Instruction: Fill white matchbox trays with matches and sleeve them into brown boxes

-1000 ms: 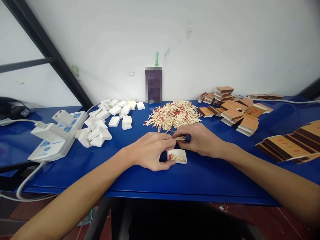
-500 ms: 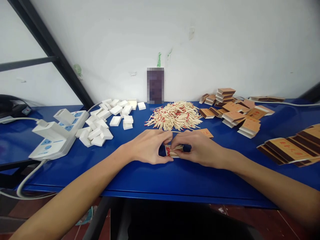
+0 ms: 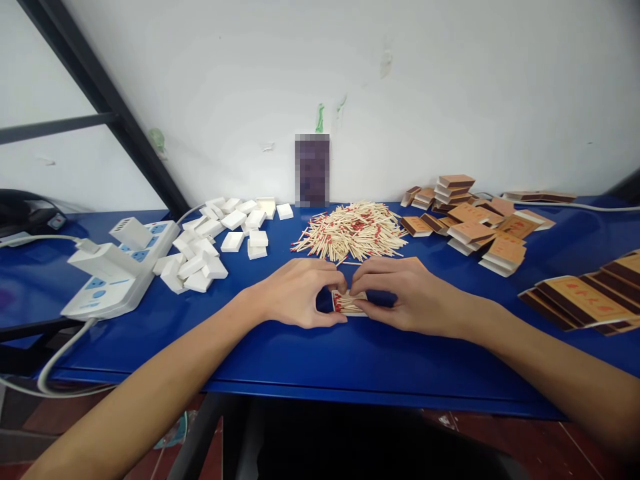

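Note:
A small white matchbox tray (image 3: 356, 315) lies on the blue table close to its front edge. Inside it is a layer of matches (image 3: 344, 304), red heads toward the left. My left hand (image 3: 303, 293) curves around the tray's left end, with thumb on the near side and fingers on the far side. From the right, my right hand (image 3: 405, 293) reaches over the tray, thumb and fingertips on the matches. Just beyond both hands is a large loose pile of matches (image 3: 355, 230). A single match (image 3: 351, 263) lies between the pile and my hands.
Several white trays (image 3: 200, 240) lie heaped at the left, beside a power strip (image 3: 120, 287) with plugs and cables. Matchbox sleeves (image 3: 470, 230) are stacked at the back right, and more sleeves (image 3: 580, 293) lie nearer on the right. A pixelated dark panel (image 3: 313, 170) leans on the wall.
My right thumb and fingertips have moved apart from a tighter pinch, showing more of the matches in the tray. My left hand stays around the tray's left end.

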`<action>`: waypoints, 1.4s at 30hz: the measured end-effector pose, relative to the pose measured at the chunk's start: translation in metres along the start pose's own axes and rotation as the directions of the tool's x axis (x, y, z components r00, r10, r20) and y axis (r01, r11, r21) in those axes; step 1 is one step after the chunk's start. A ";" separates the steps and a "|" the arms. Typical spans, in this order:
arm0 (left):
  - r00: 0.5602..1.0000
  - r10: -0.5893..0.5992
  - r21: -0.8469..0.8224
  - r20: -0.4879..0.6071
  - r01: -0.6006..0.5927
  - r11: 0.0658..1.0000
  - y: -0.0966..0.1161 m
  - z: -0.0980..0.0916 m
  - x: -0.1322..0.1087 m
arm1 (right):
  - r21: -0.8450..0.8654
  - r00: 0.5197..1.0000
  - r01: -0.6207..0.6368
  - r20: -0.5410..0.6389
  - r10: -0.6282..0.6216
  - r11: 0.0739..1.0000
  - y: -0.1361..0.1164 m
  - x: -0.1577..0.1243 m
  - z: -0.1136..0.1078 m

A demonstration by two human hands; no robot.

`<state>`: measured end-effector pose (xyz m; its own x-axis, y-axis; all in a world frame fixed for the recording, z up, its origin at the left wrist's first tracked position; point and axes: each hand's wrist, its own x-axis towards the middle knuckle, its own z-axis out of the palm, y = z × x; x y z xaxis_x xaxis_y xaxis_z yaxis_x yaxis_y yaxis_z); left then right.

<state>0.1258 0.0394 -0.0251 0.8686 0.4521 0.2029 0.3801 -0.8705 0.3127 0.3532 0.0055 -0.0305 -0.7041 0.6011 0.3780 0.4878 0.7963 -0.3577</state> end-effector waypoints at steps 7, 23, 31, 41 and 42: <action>1.000 0.009 0.013 -0.013 -0.009 1.000 -0.001 0.001 0.000 | -0.046 0.991 -0.106 0.079 0.110 0.993 0.003 0.000 0.002; 1.000 0.014 0.020 0.015 -0.014 1.000 0.002 0.001 0.000 | 0.094 0.979 -0.130 0.169 0.113 0.987 0.000 0.002 0.002; 0.998 0.025 0.025 0.052 -0.027 0.999 0.003 0.001 0.000 | 0.110 0.982 -0.123 0.159 0.105 0.986 -0.002 0.001 0.003; 0.999 -0.037 0.005 0.014 0.037 0.999 0.002 -0.001 0.000 | 0.037 0.984 -0.127 0.132 0.121 0.991 -0.003 0.002 0.003; 0.999 -0.040 0.006 0.012 0.040 0.999 0.002 -0.001 0.000 | 0.034 0.983 -0.125 0.141 0.120 0.992 -0.003 0.002 0.003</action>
<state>0.1262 0.0384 -0.0237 0.8566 0.4839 0.1789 0.4161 -0.8530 0.3151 0.3490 0.0043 -0.0311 -0.7064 0.6764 0.2085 0.5546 0.7119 -0.4307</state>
